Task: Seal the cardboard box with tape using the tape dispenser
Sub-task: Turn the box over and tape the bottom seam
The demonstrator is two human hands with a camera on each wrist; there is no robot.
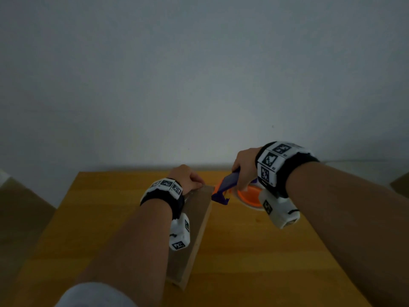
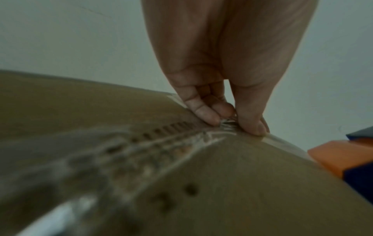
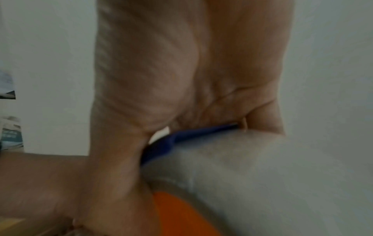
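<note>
A flat brown cardboard box [image 1: 199,209] lies lengthwise on the wooden table [image 1: 254,251]. My left hand [image 1: 188,177] sits at the box's far end. In the left wrist view, the left hand [image 2: 232,124] pinches a crumpled end of clear tape [image 2: 181,143] that runs along the seam of the box [image 2: 252,183]. My right hand [image 1: 245,167] grips the blue handle of the orange and blue tape dispenser [image 1: 223,189], just right of the box's far corner. Its tape roll [image 1: 249,196] hangs below my palm. In the right wrist view, the right hand [image 3: 181,79] wraps the handle [image 3: 191,134] above the pale roll [image 3: 262,175].
A plain grey wall stands right behind the table's far edge. Brown shapes, possibly other boxes, sit off the table at the left [image 1: 17,207] and right [image 1: 400,185]. Bare tabletop shows on both sides of the box.
</note>
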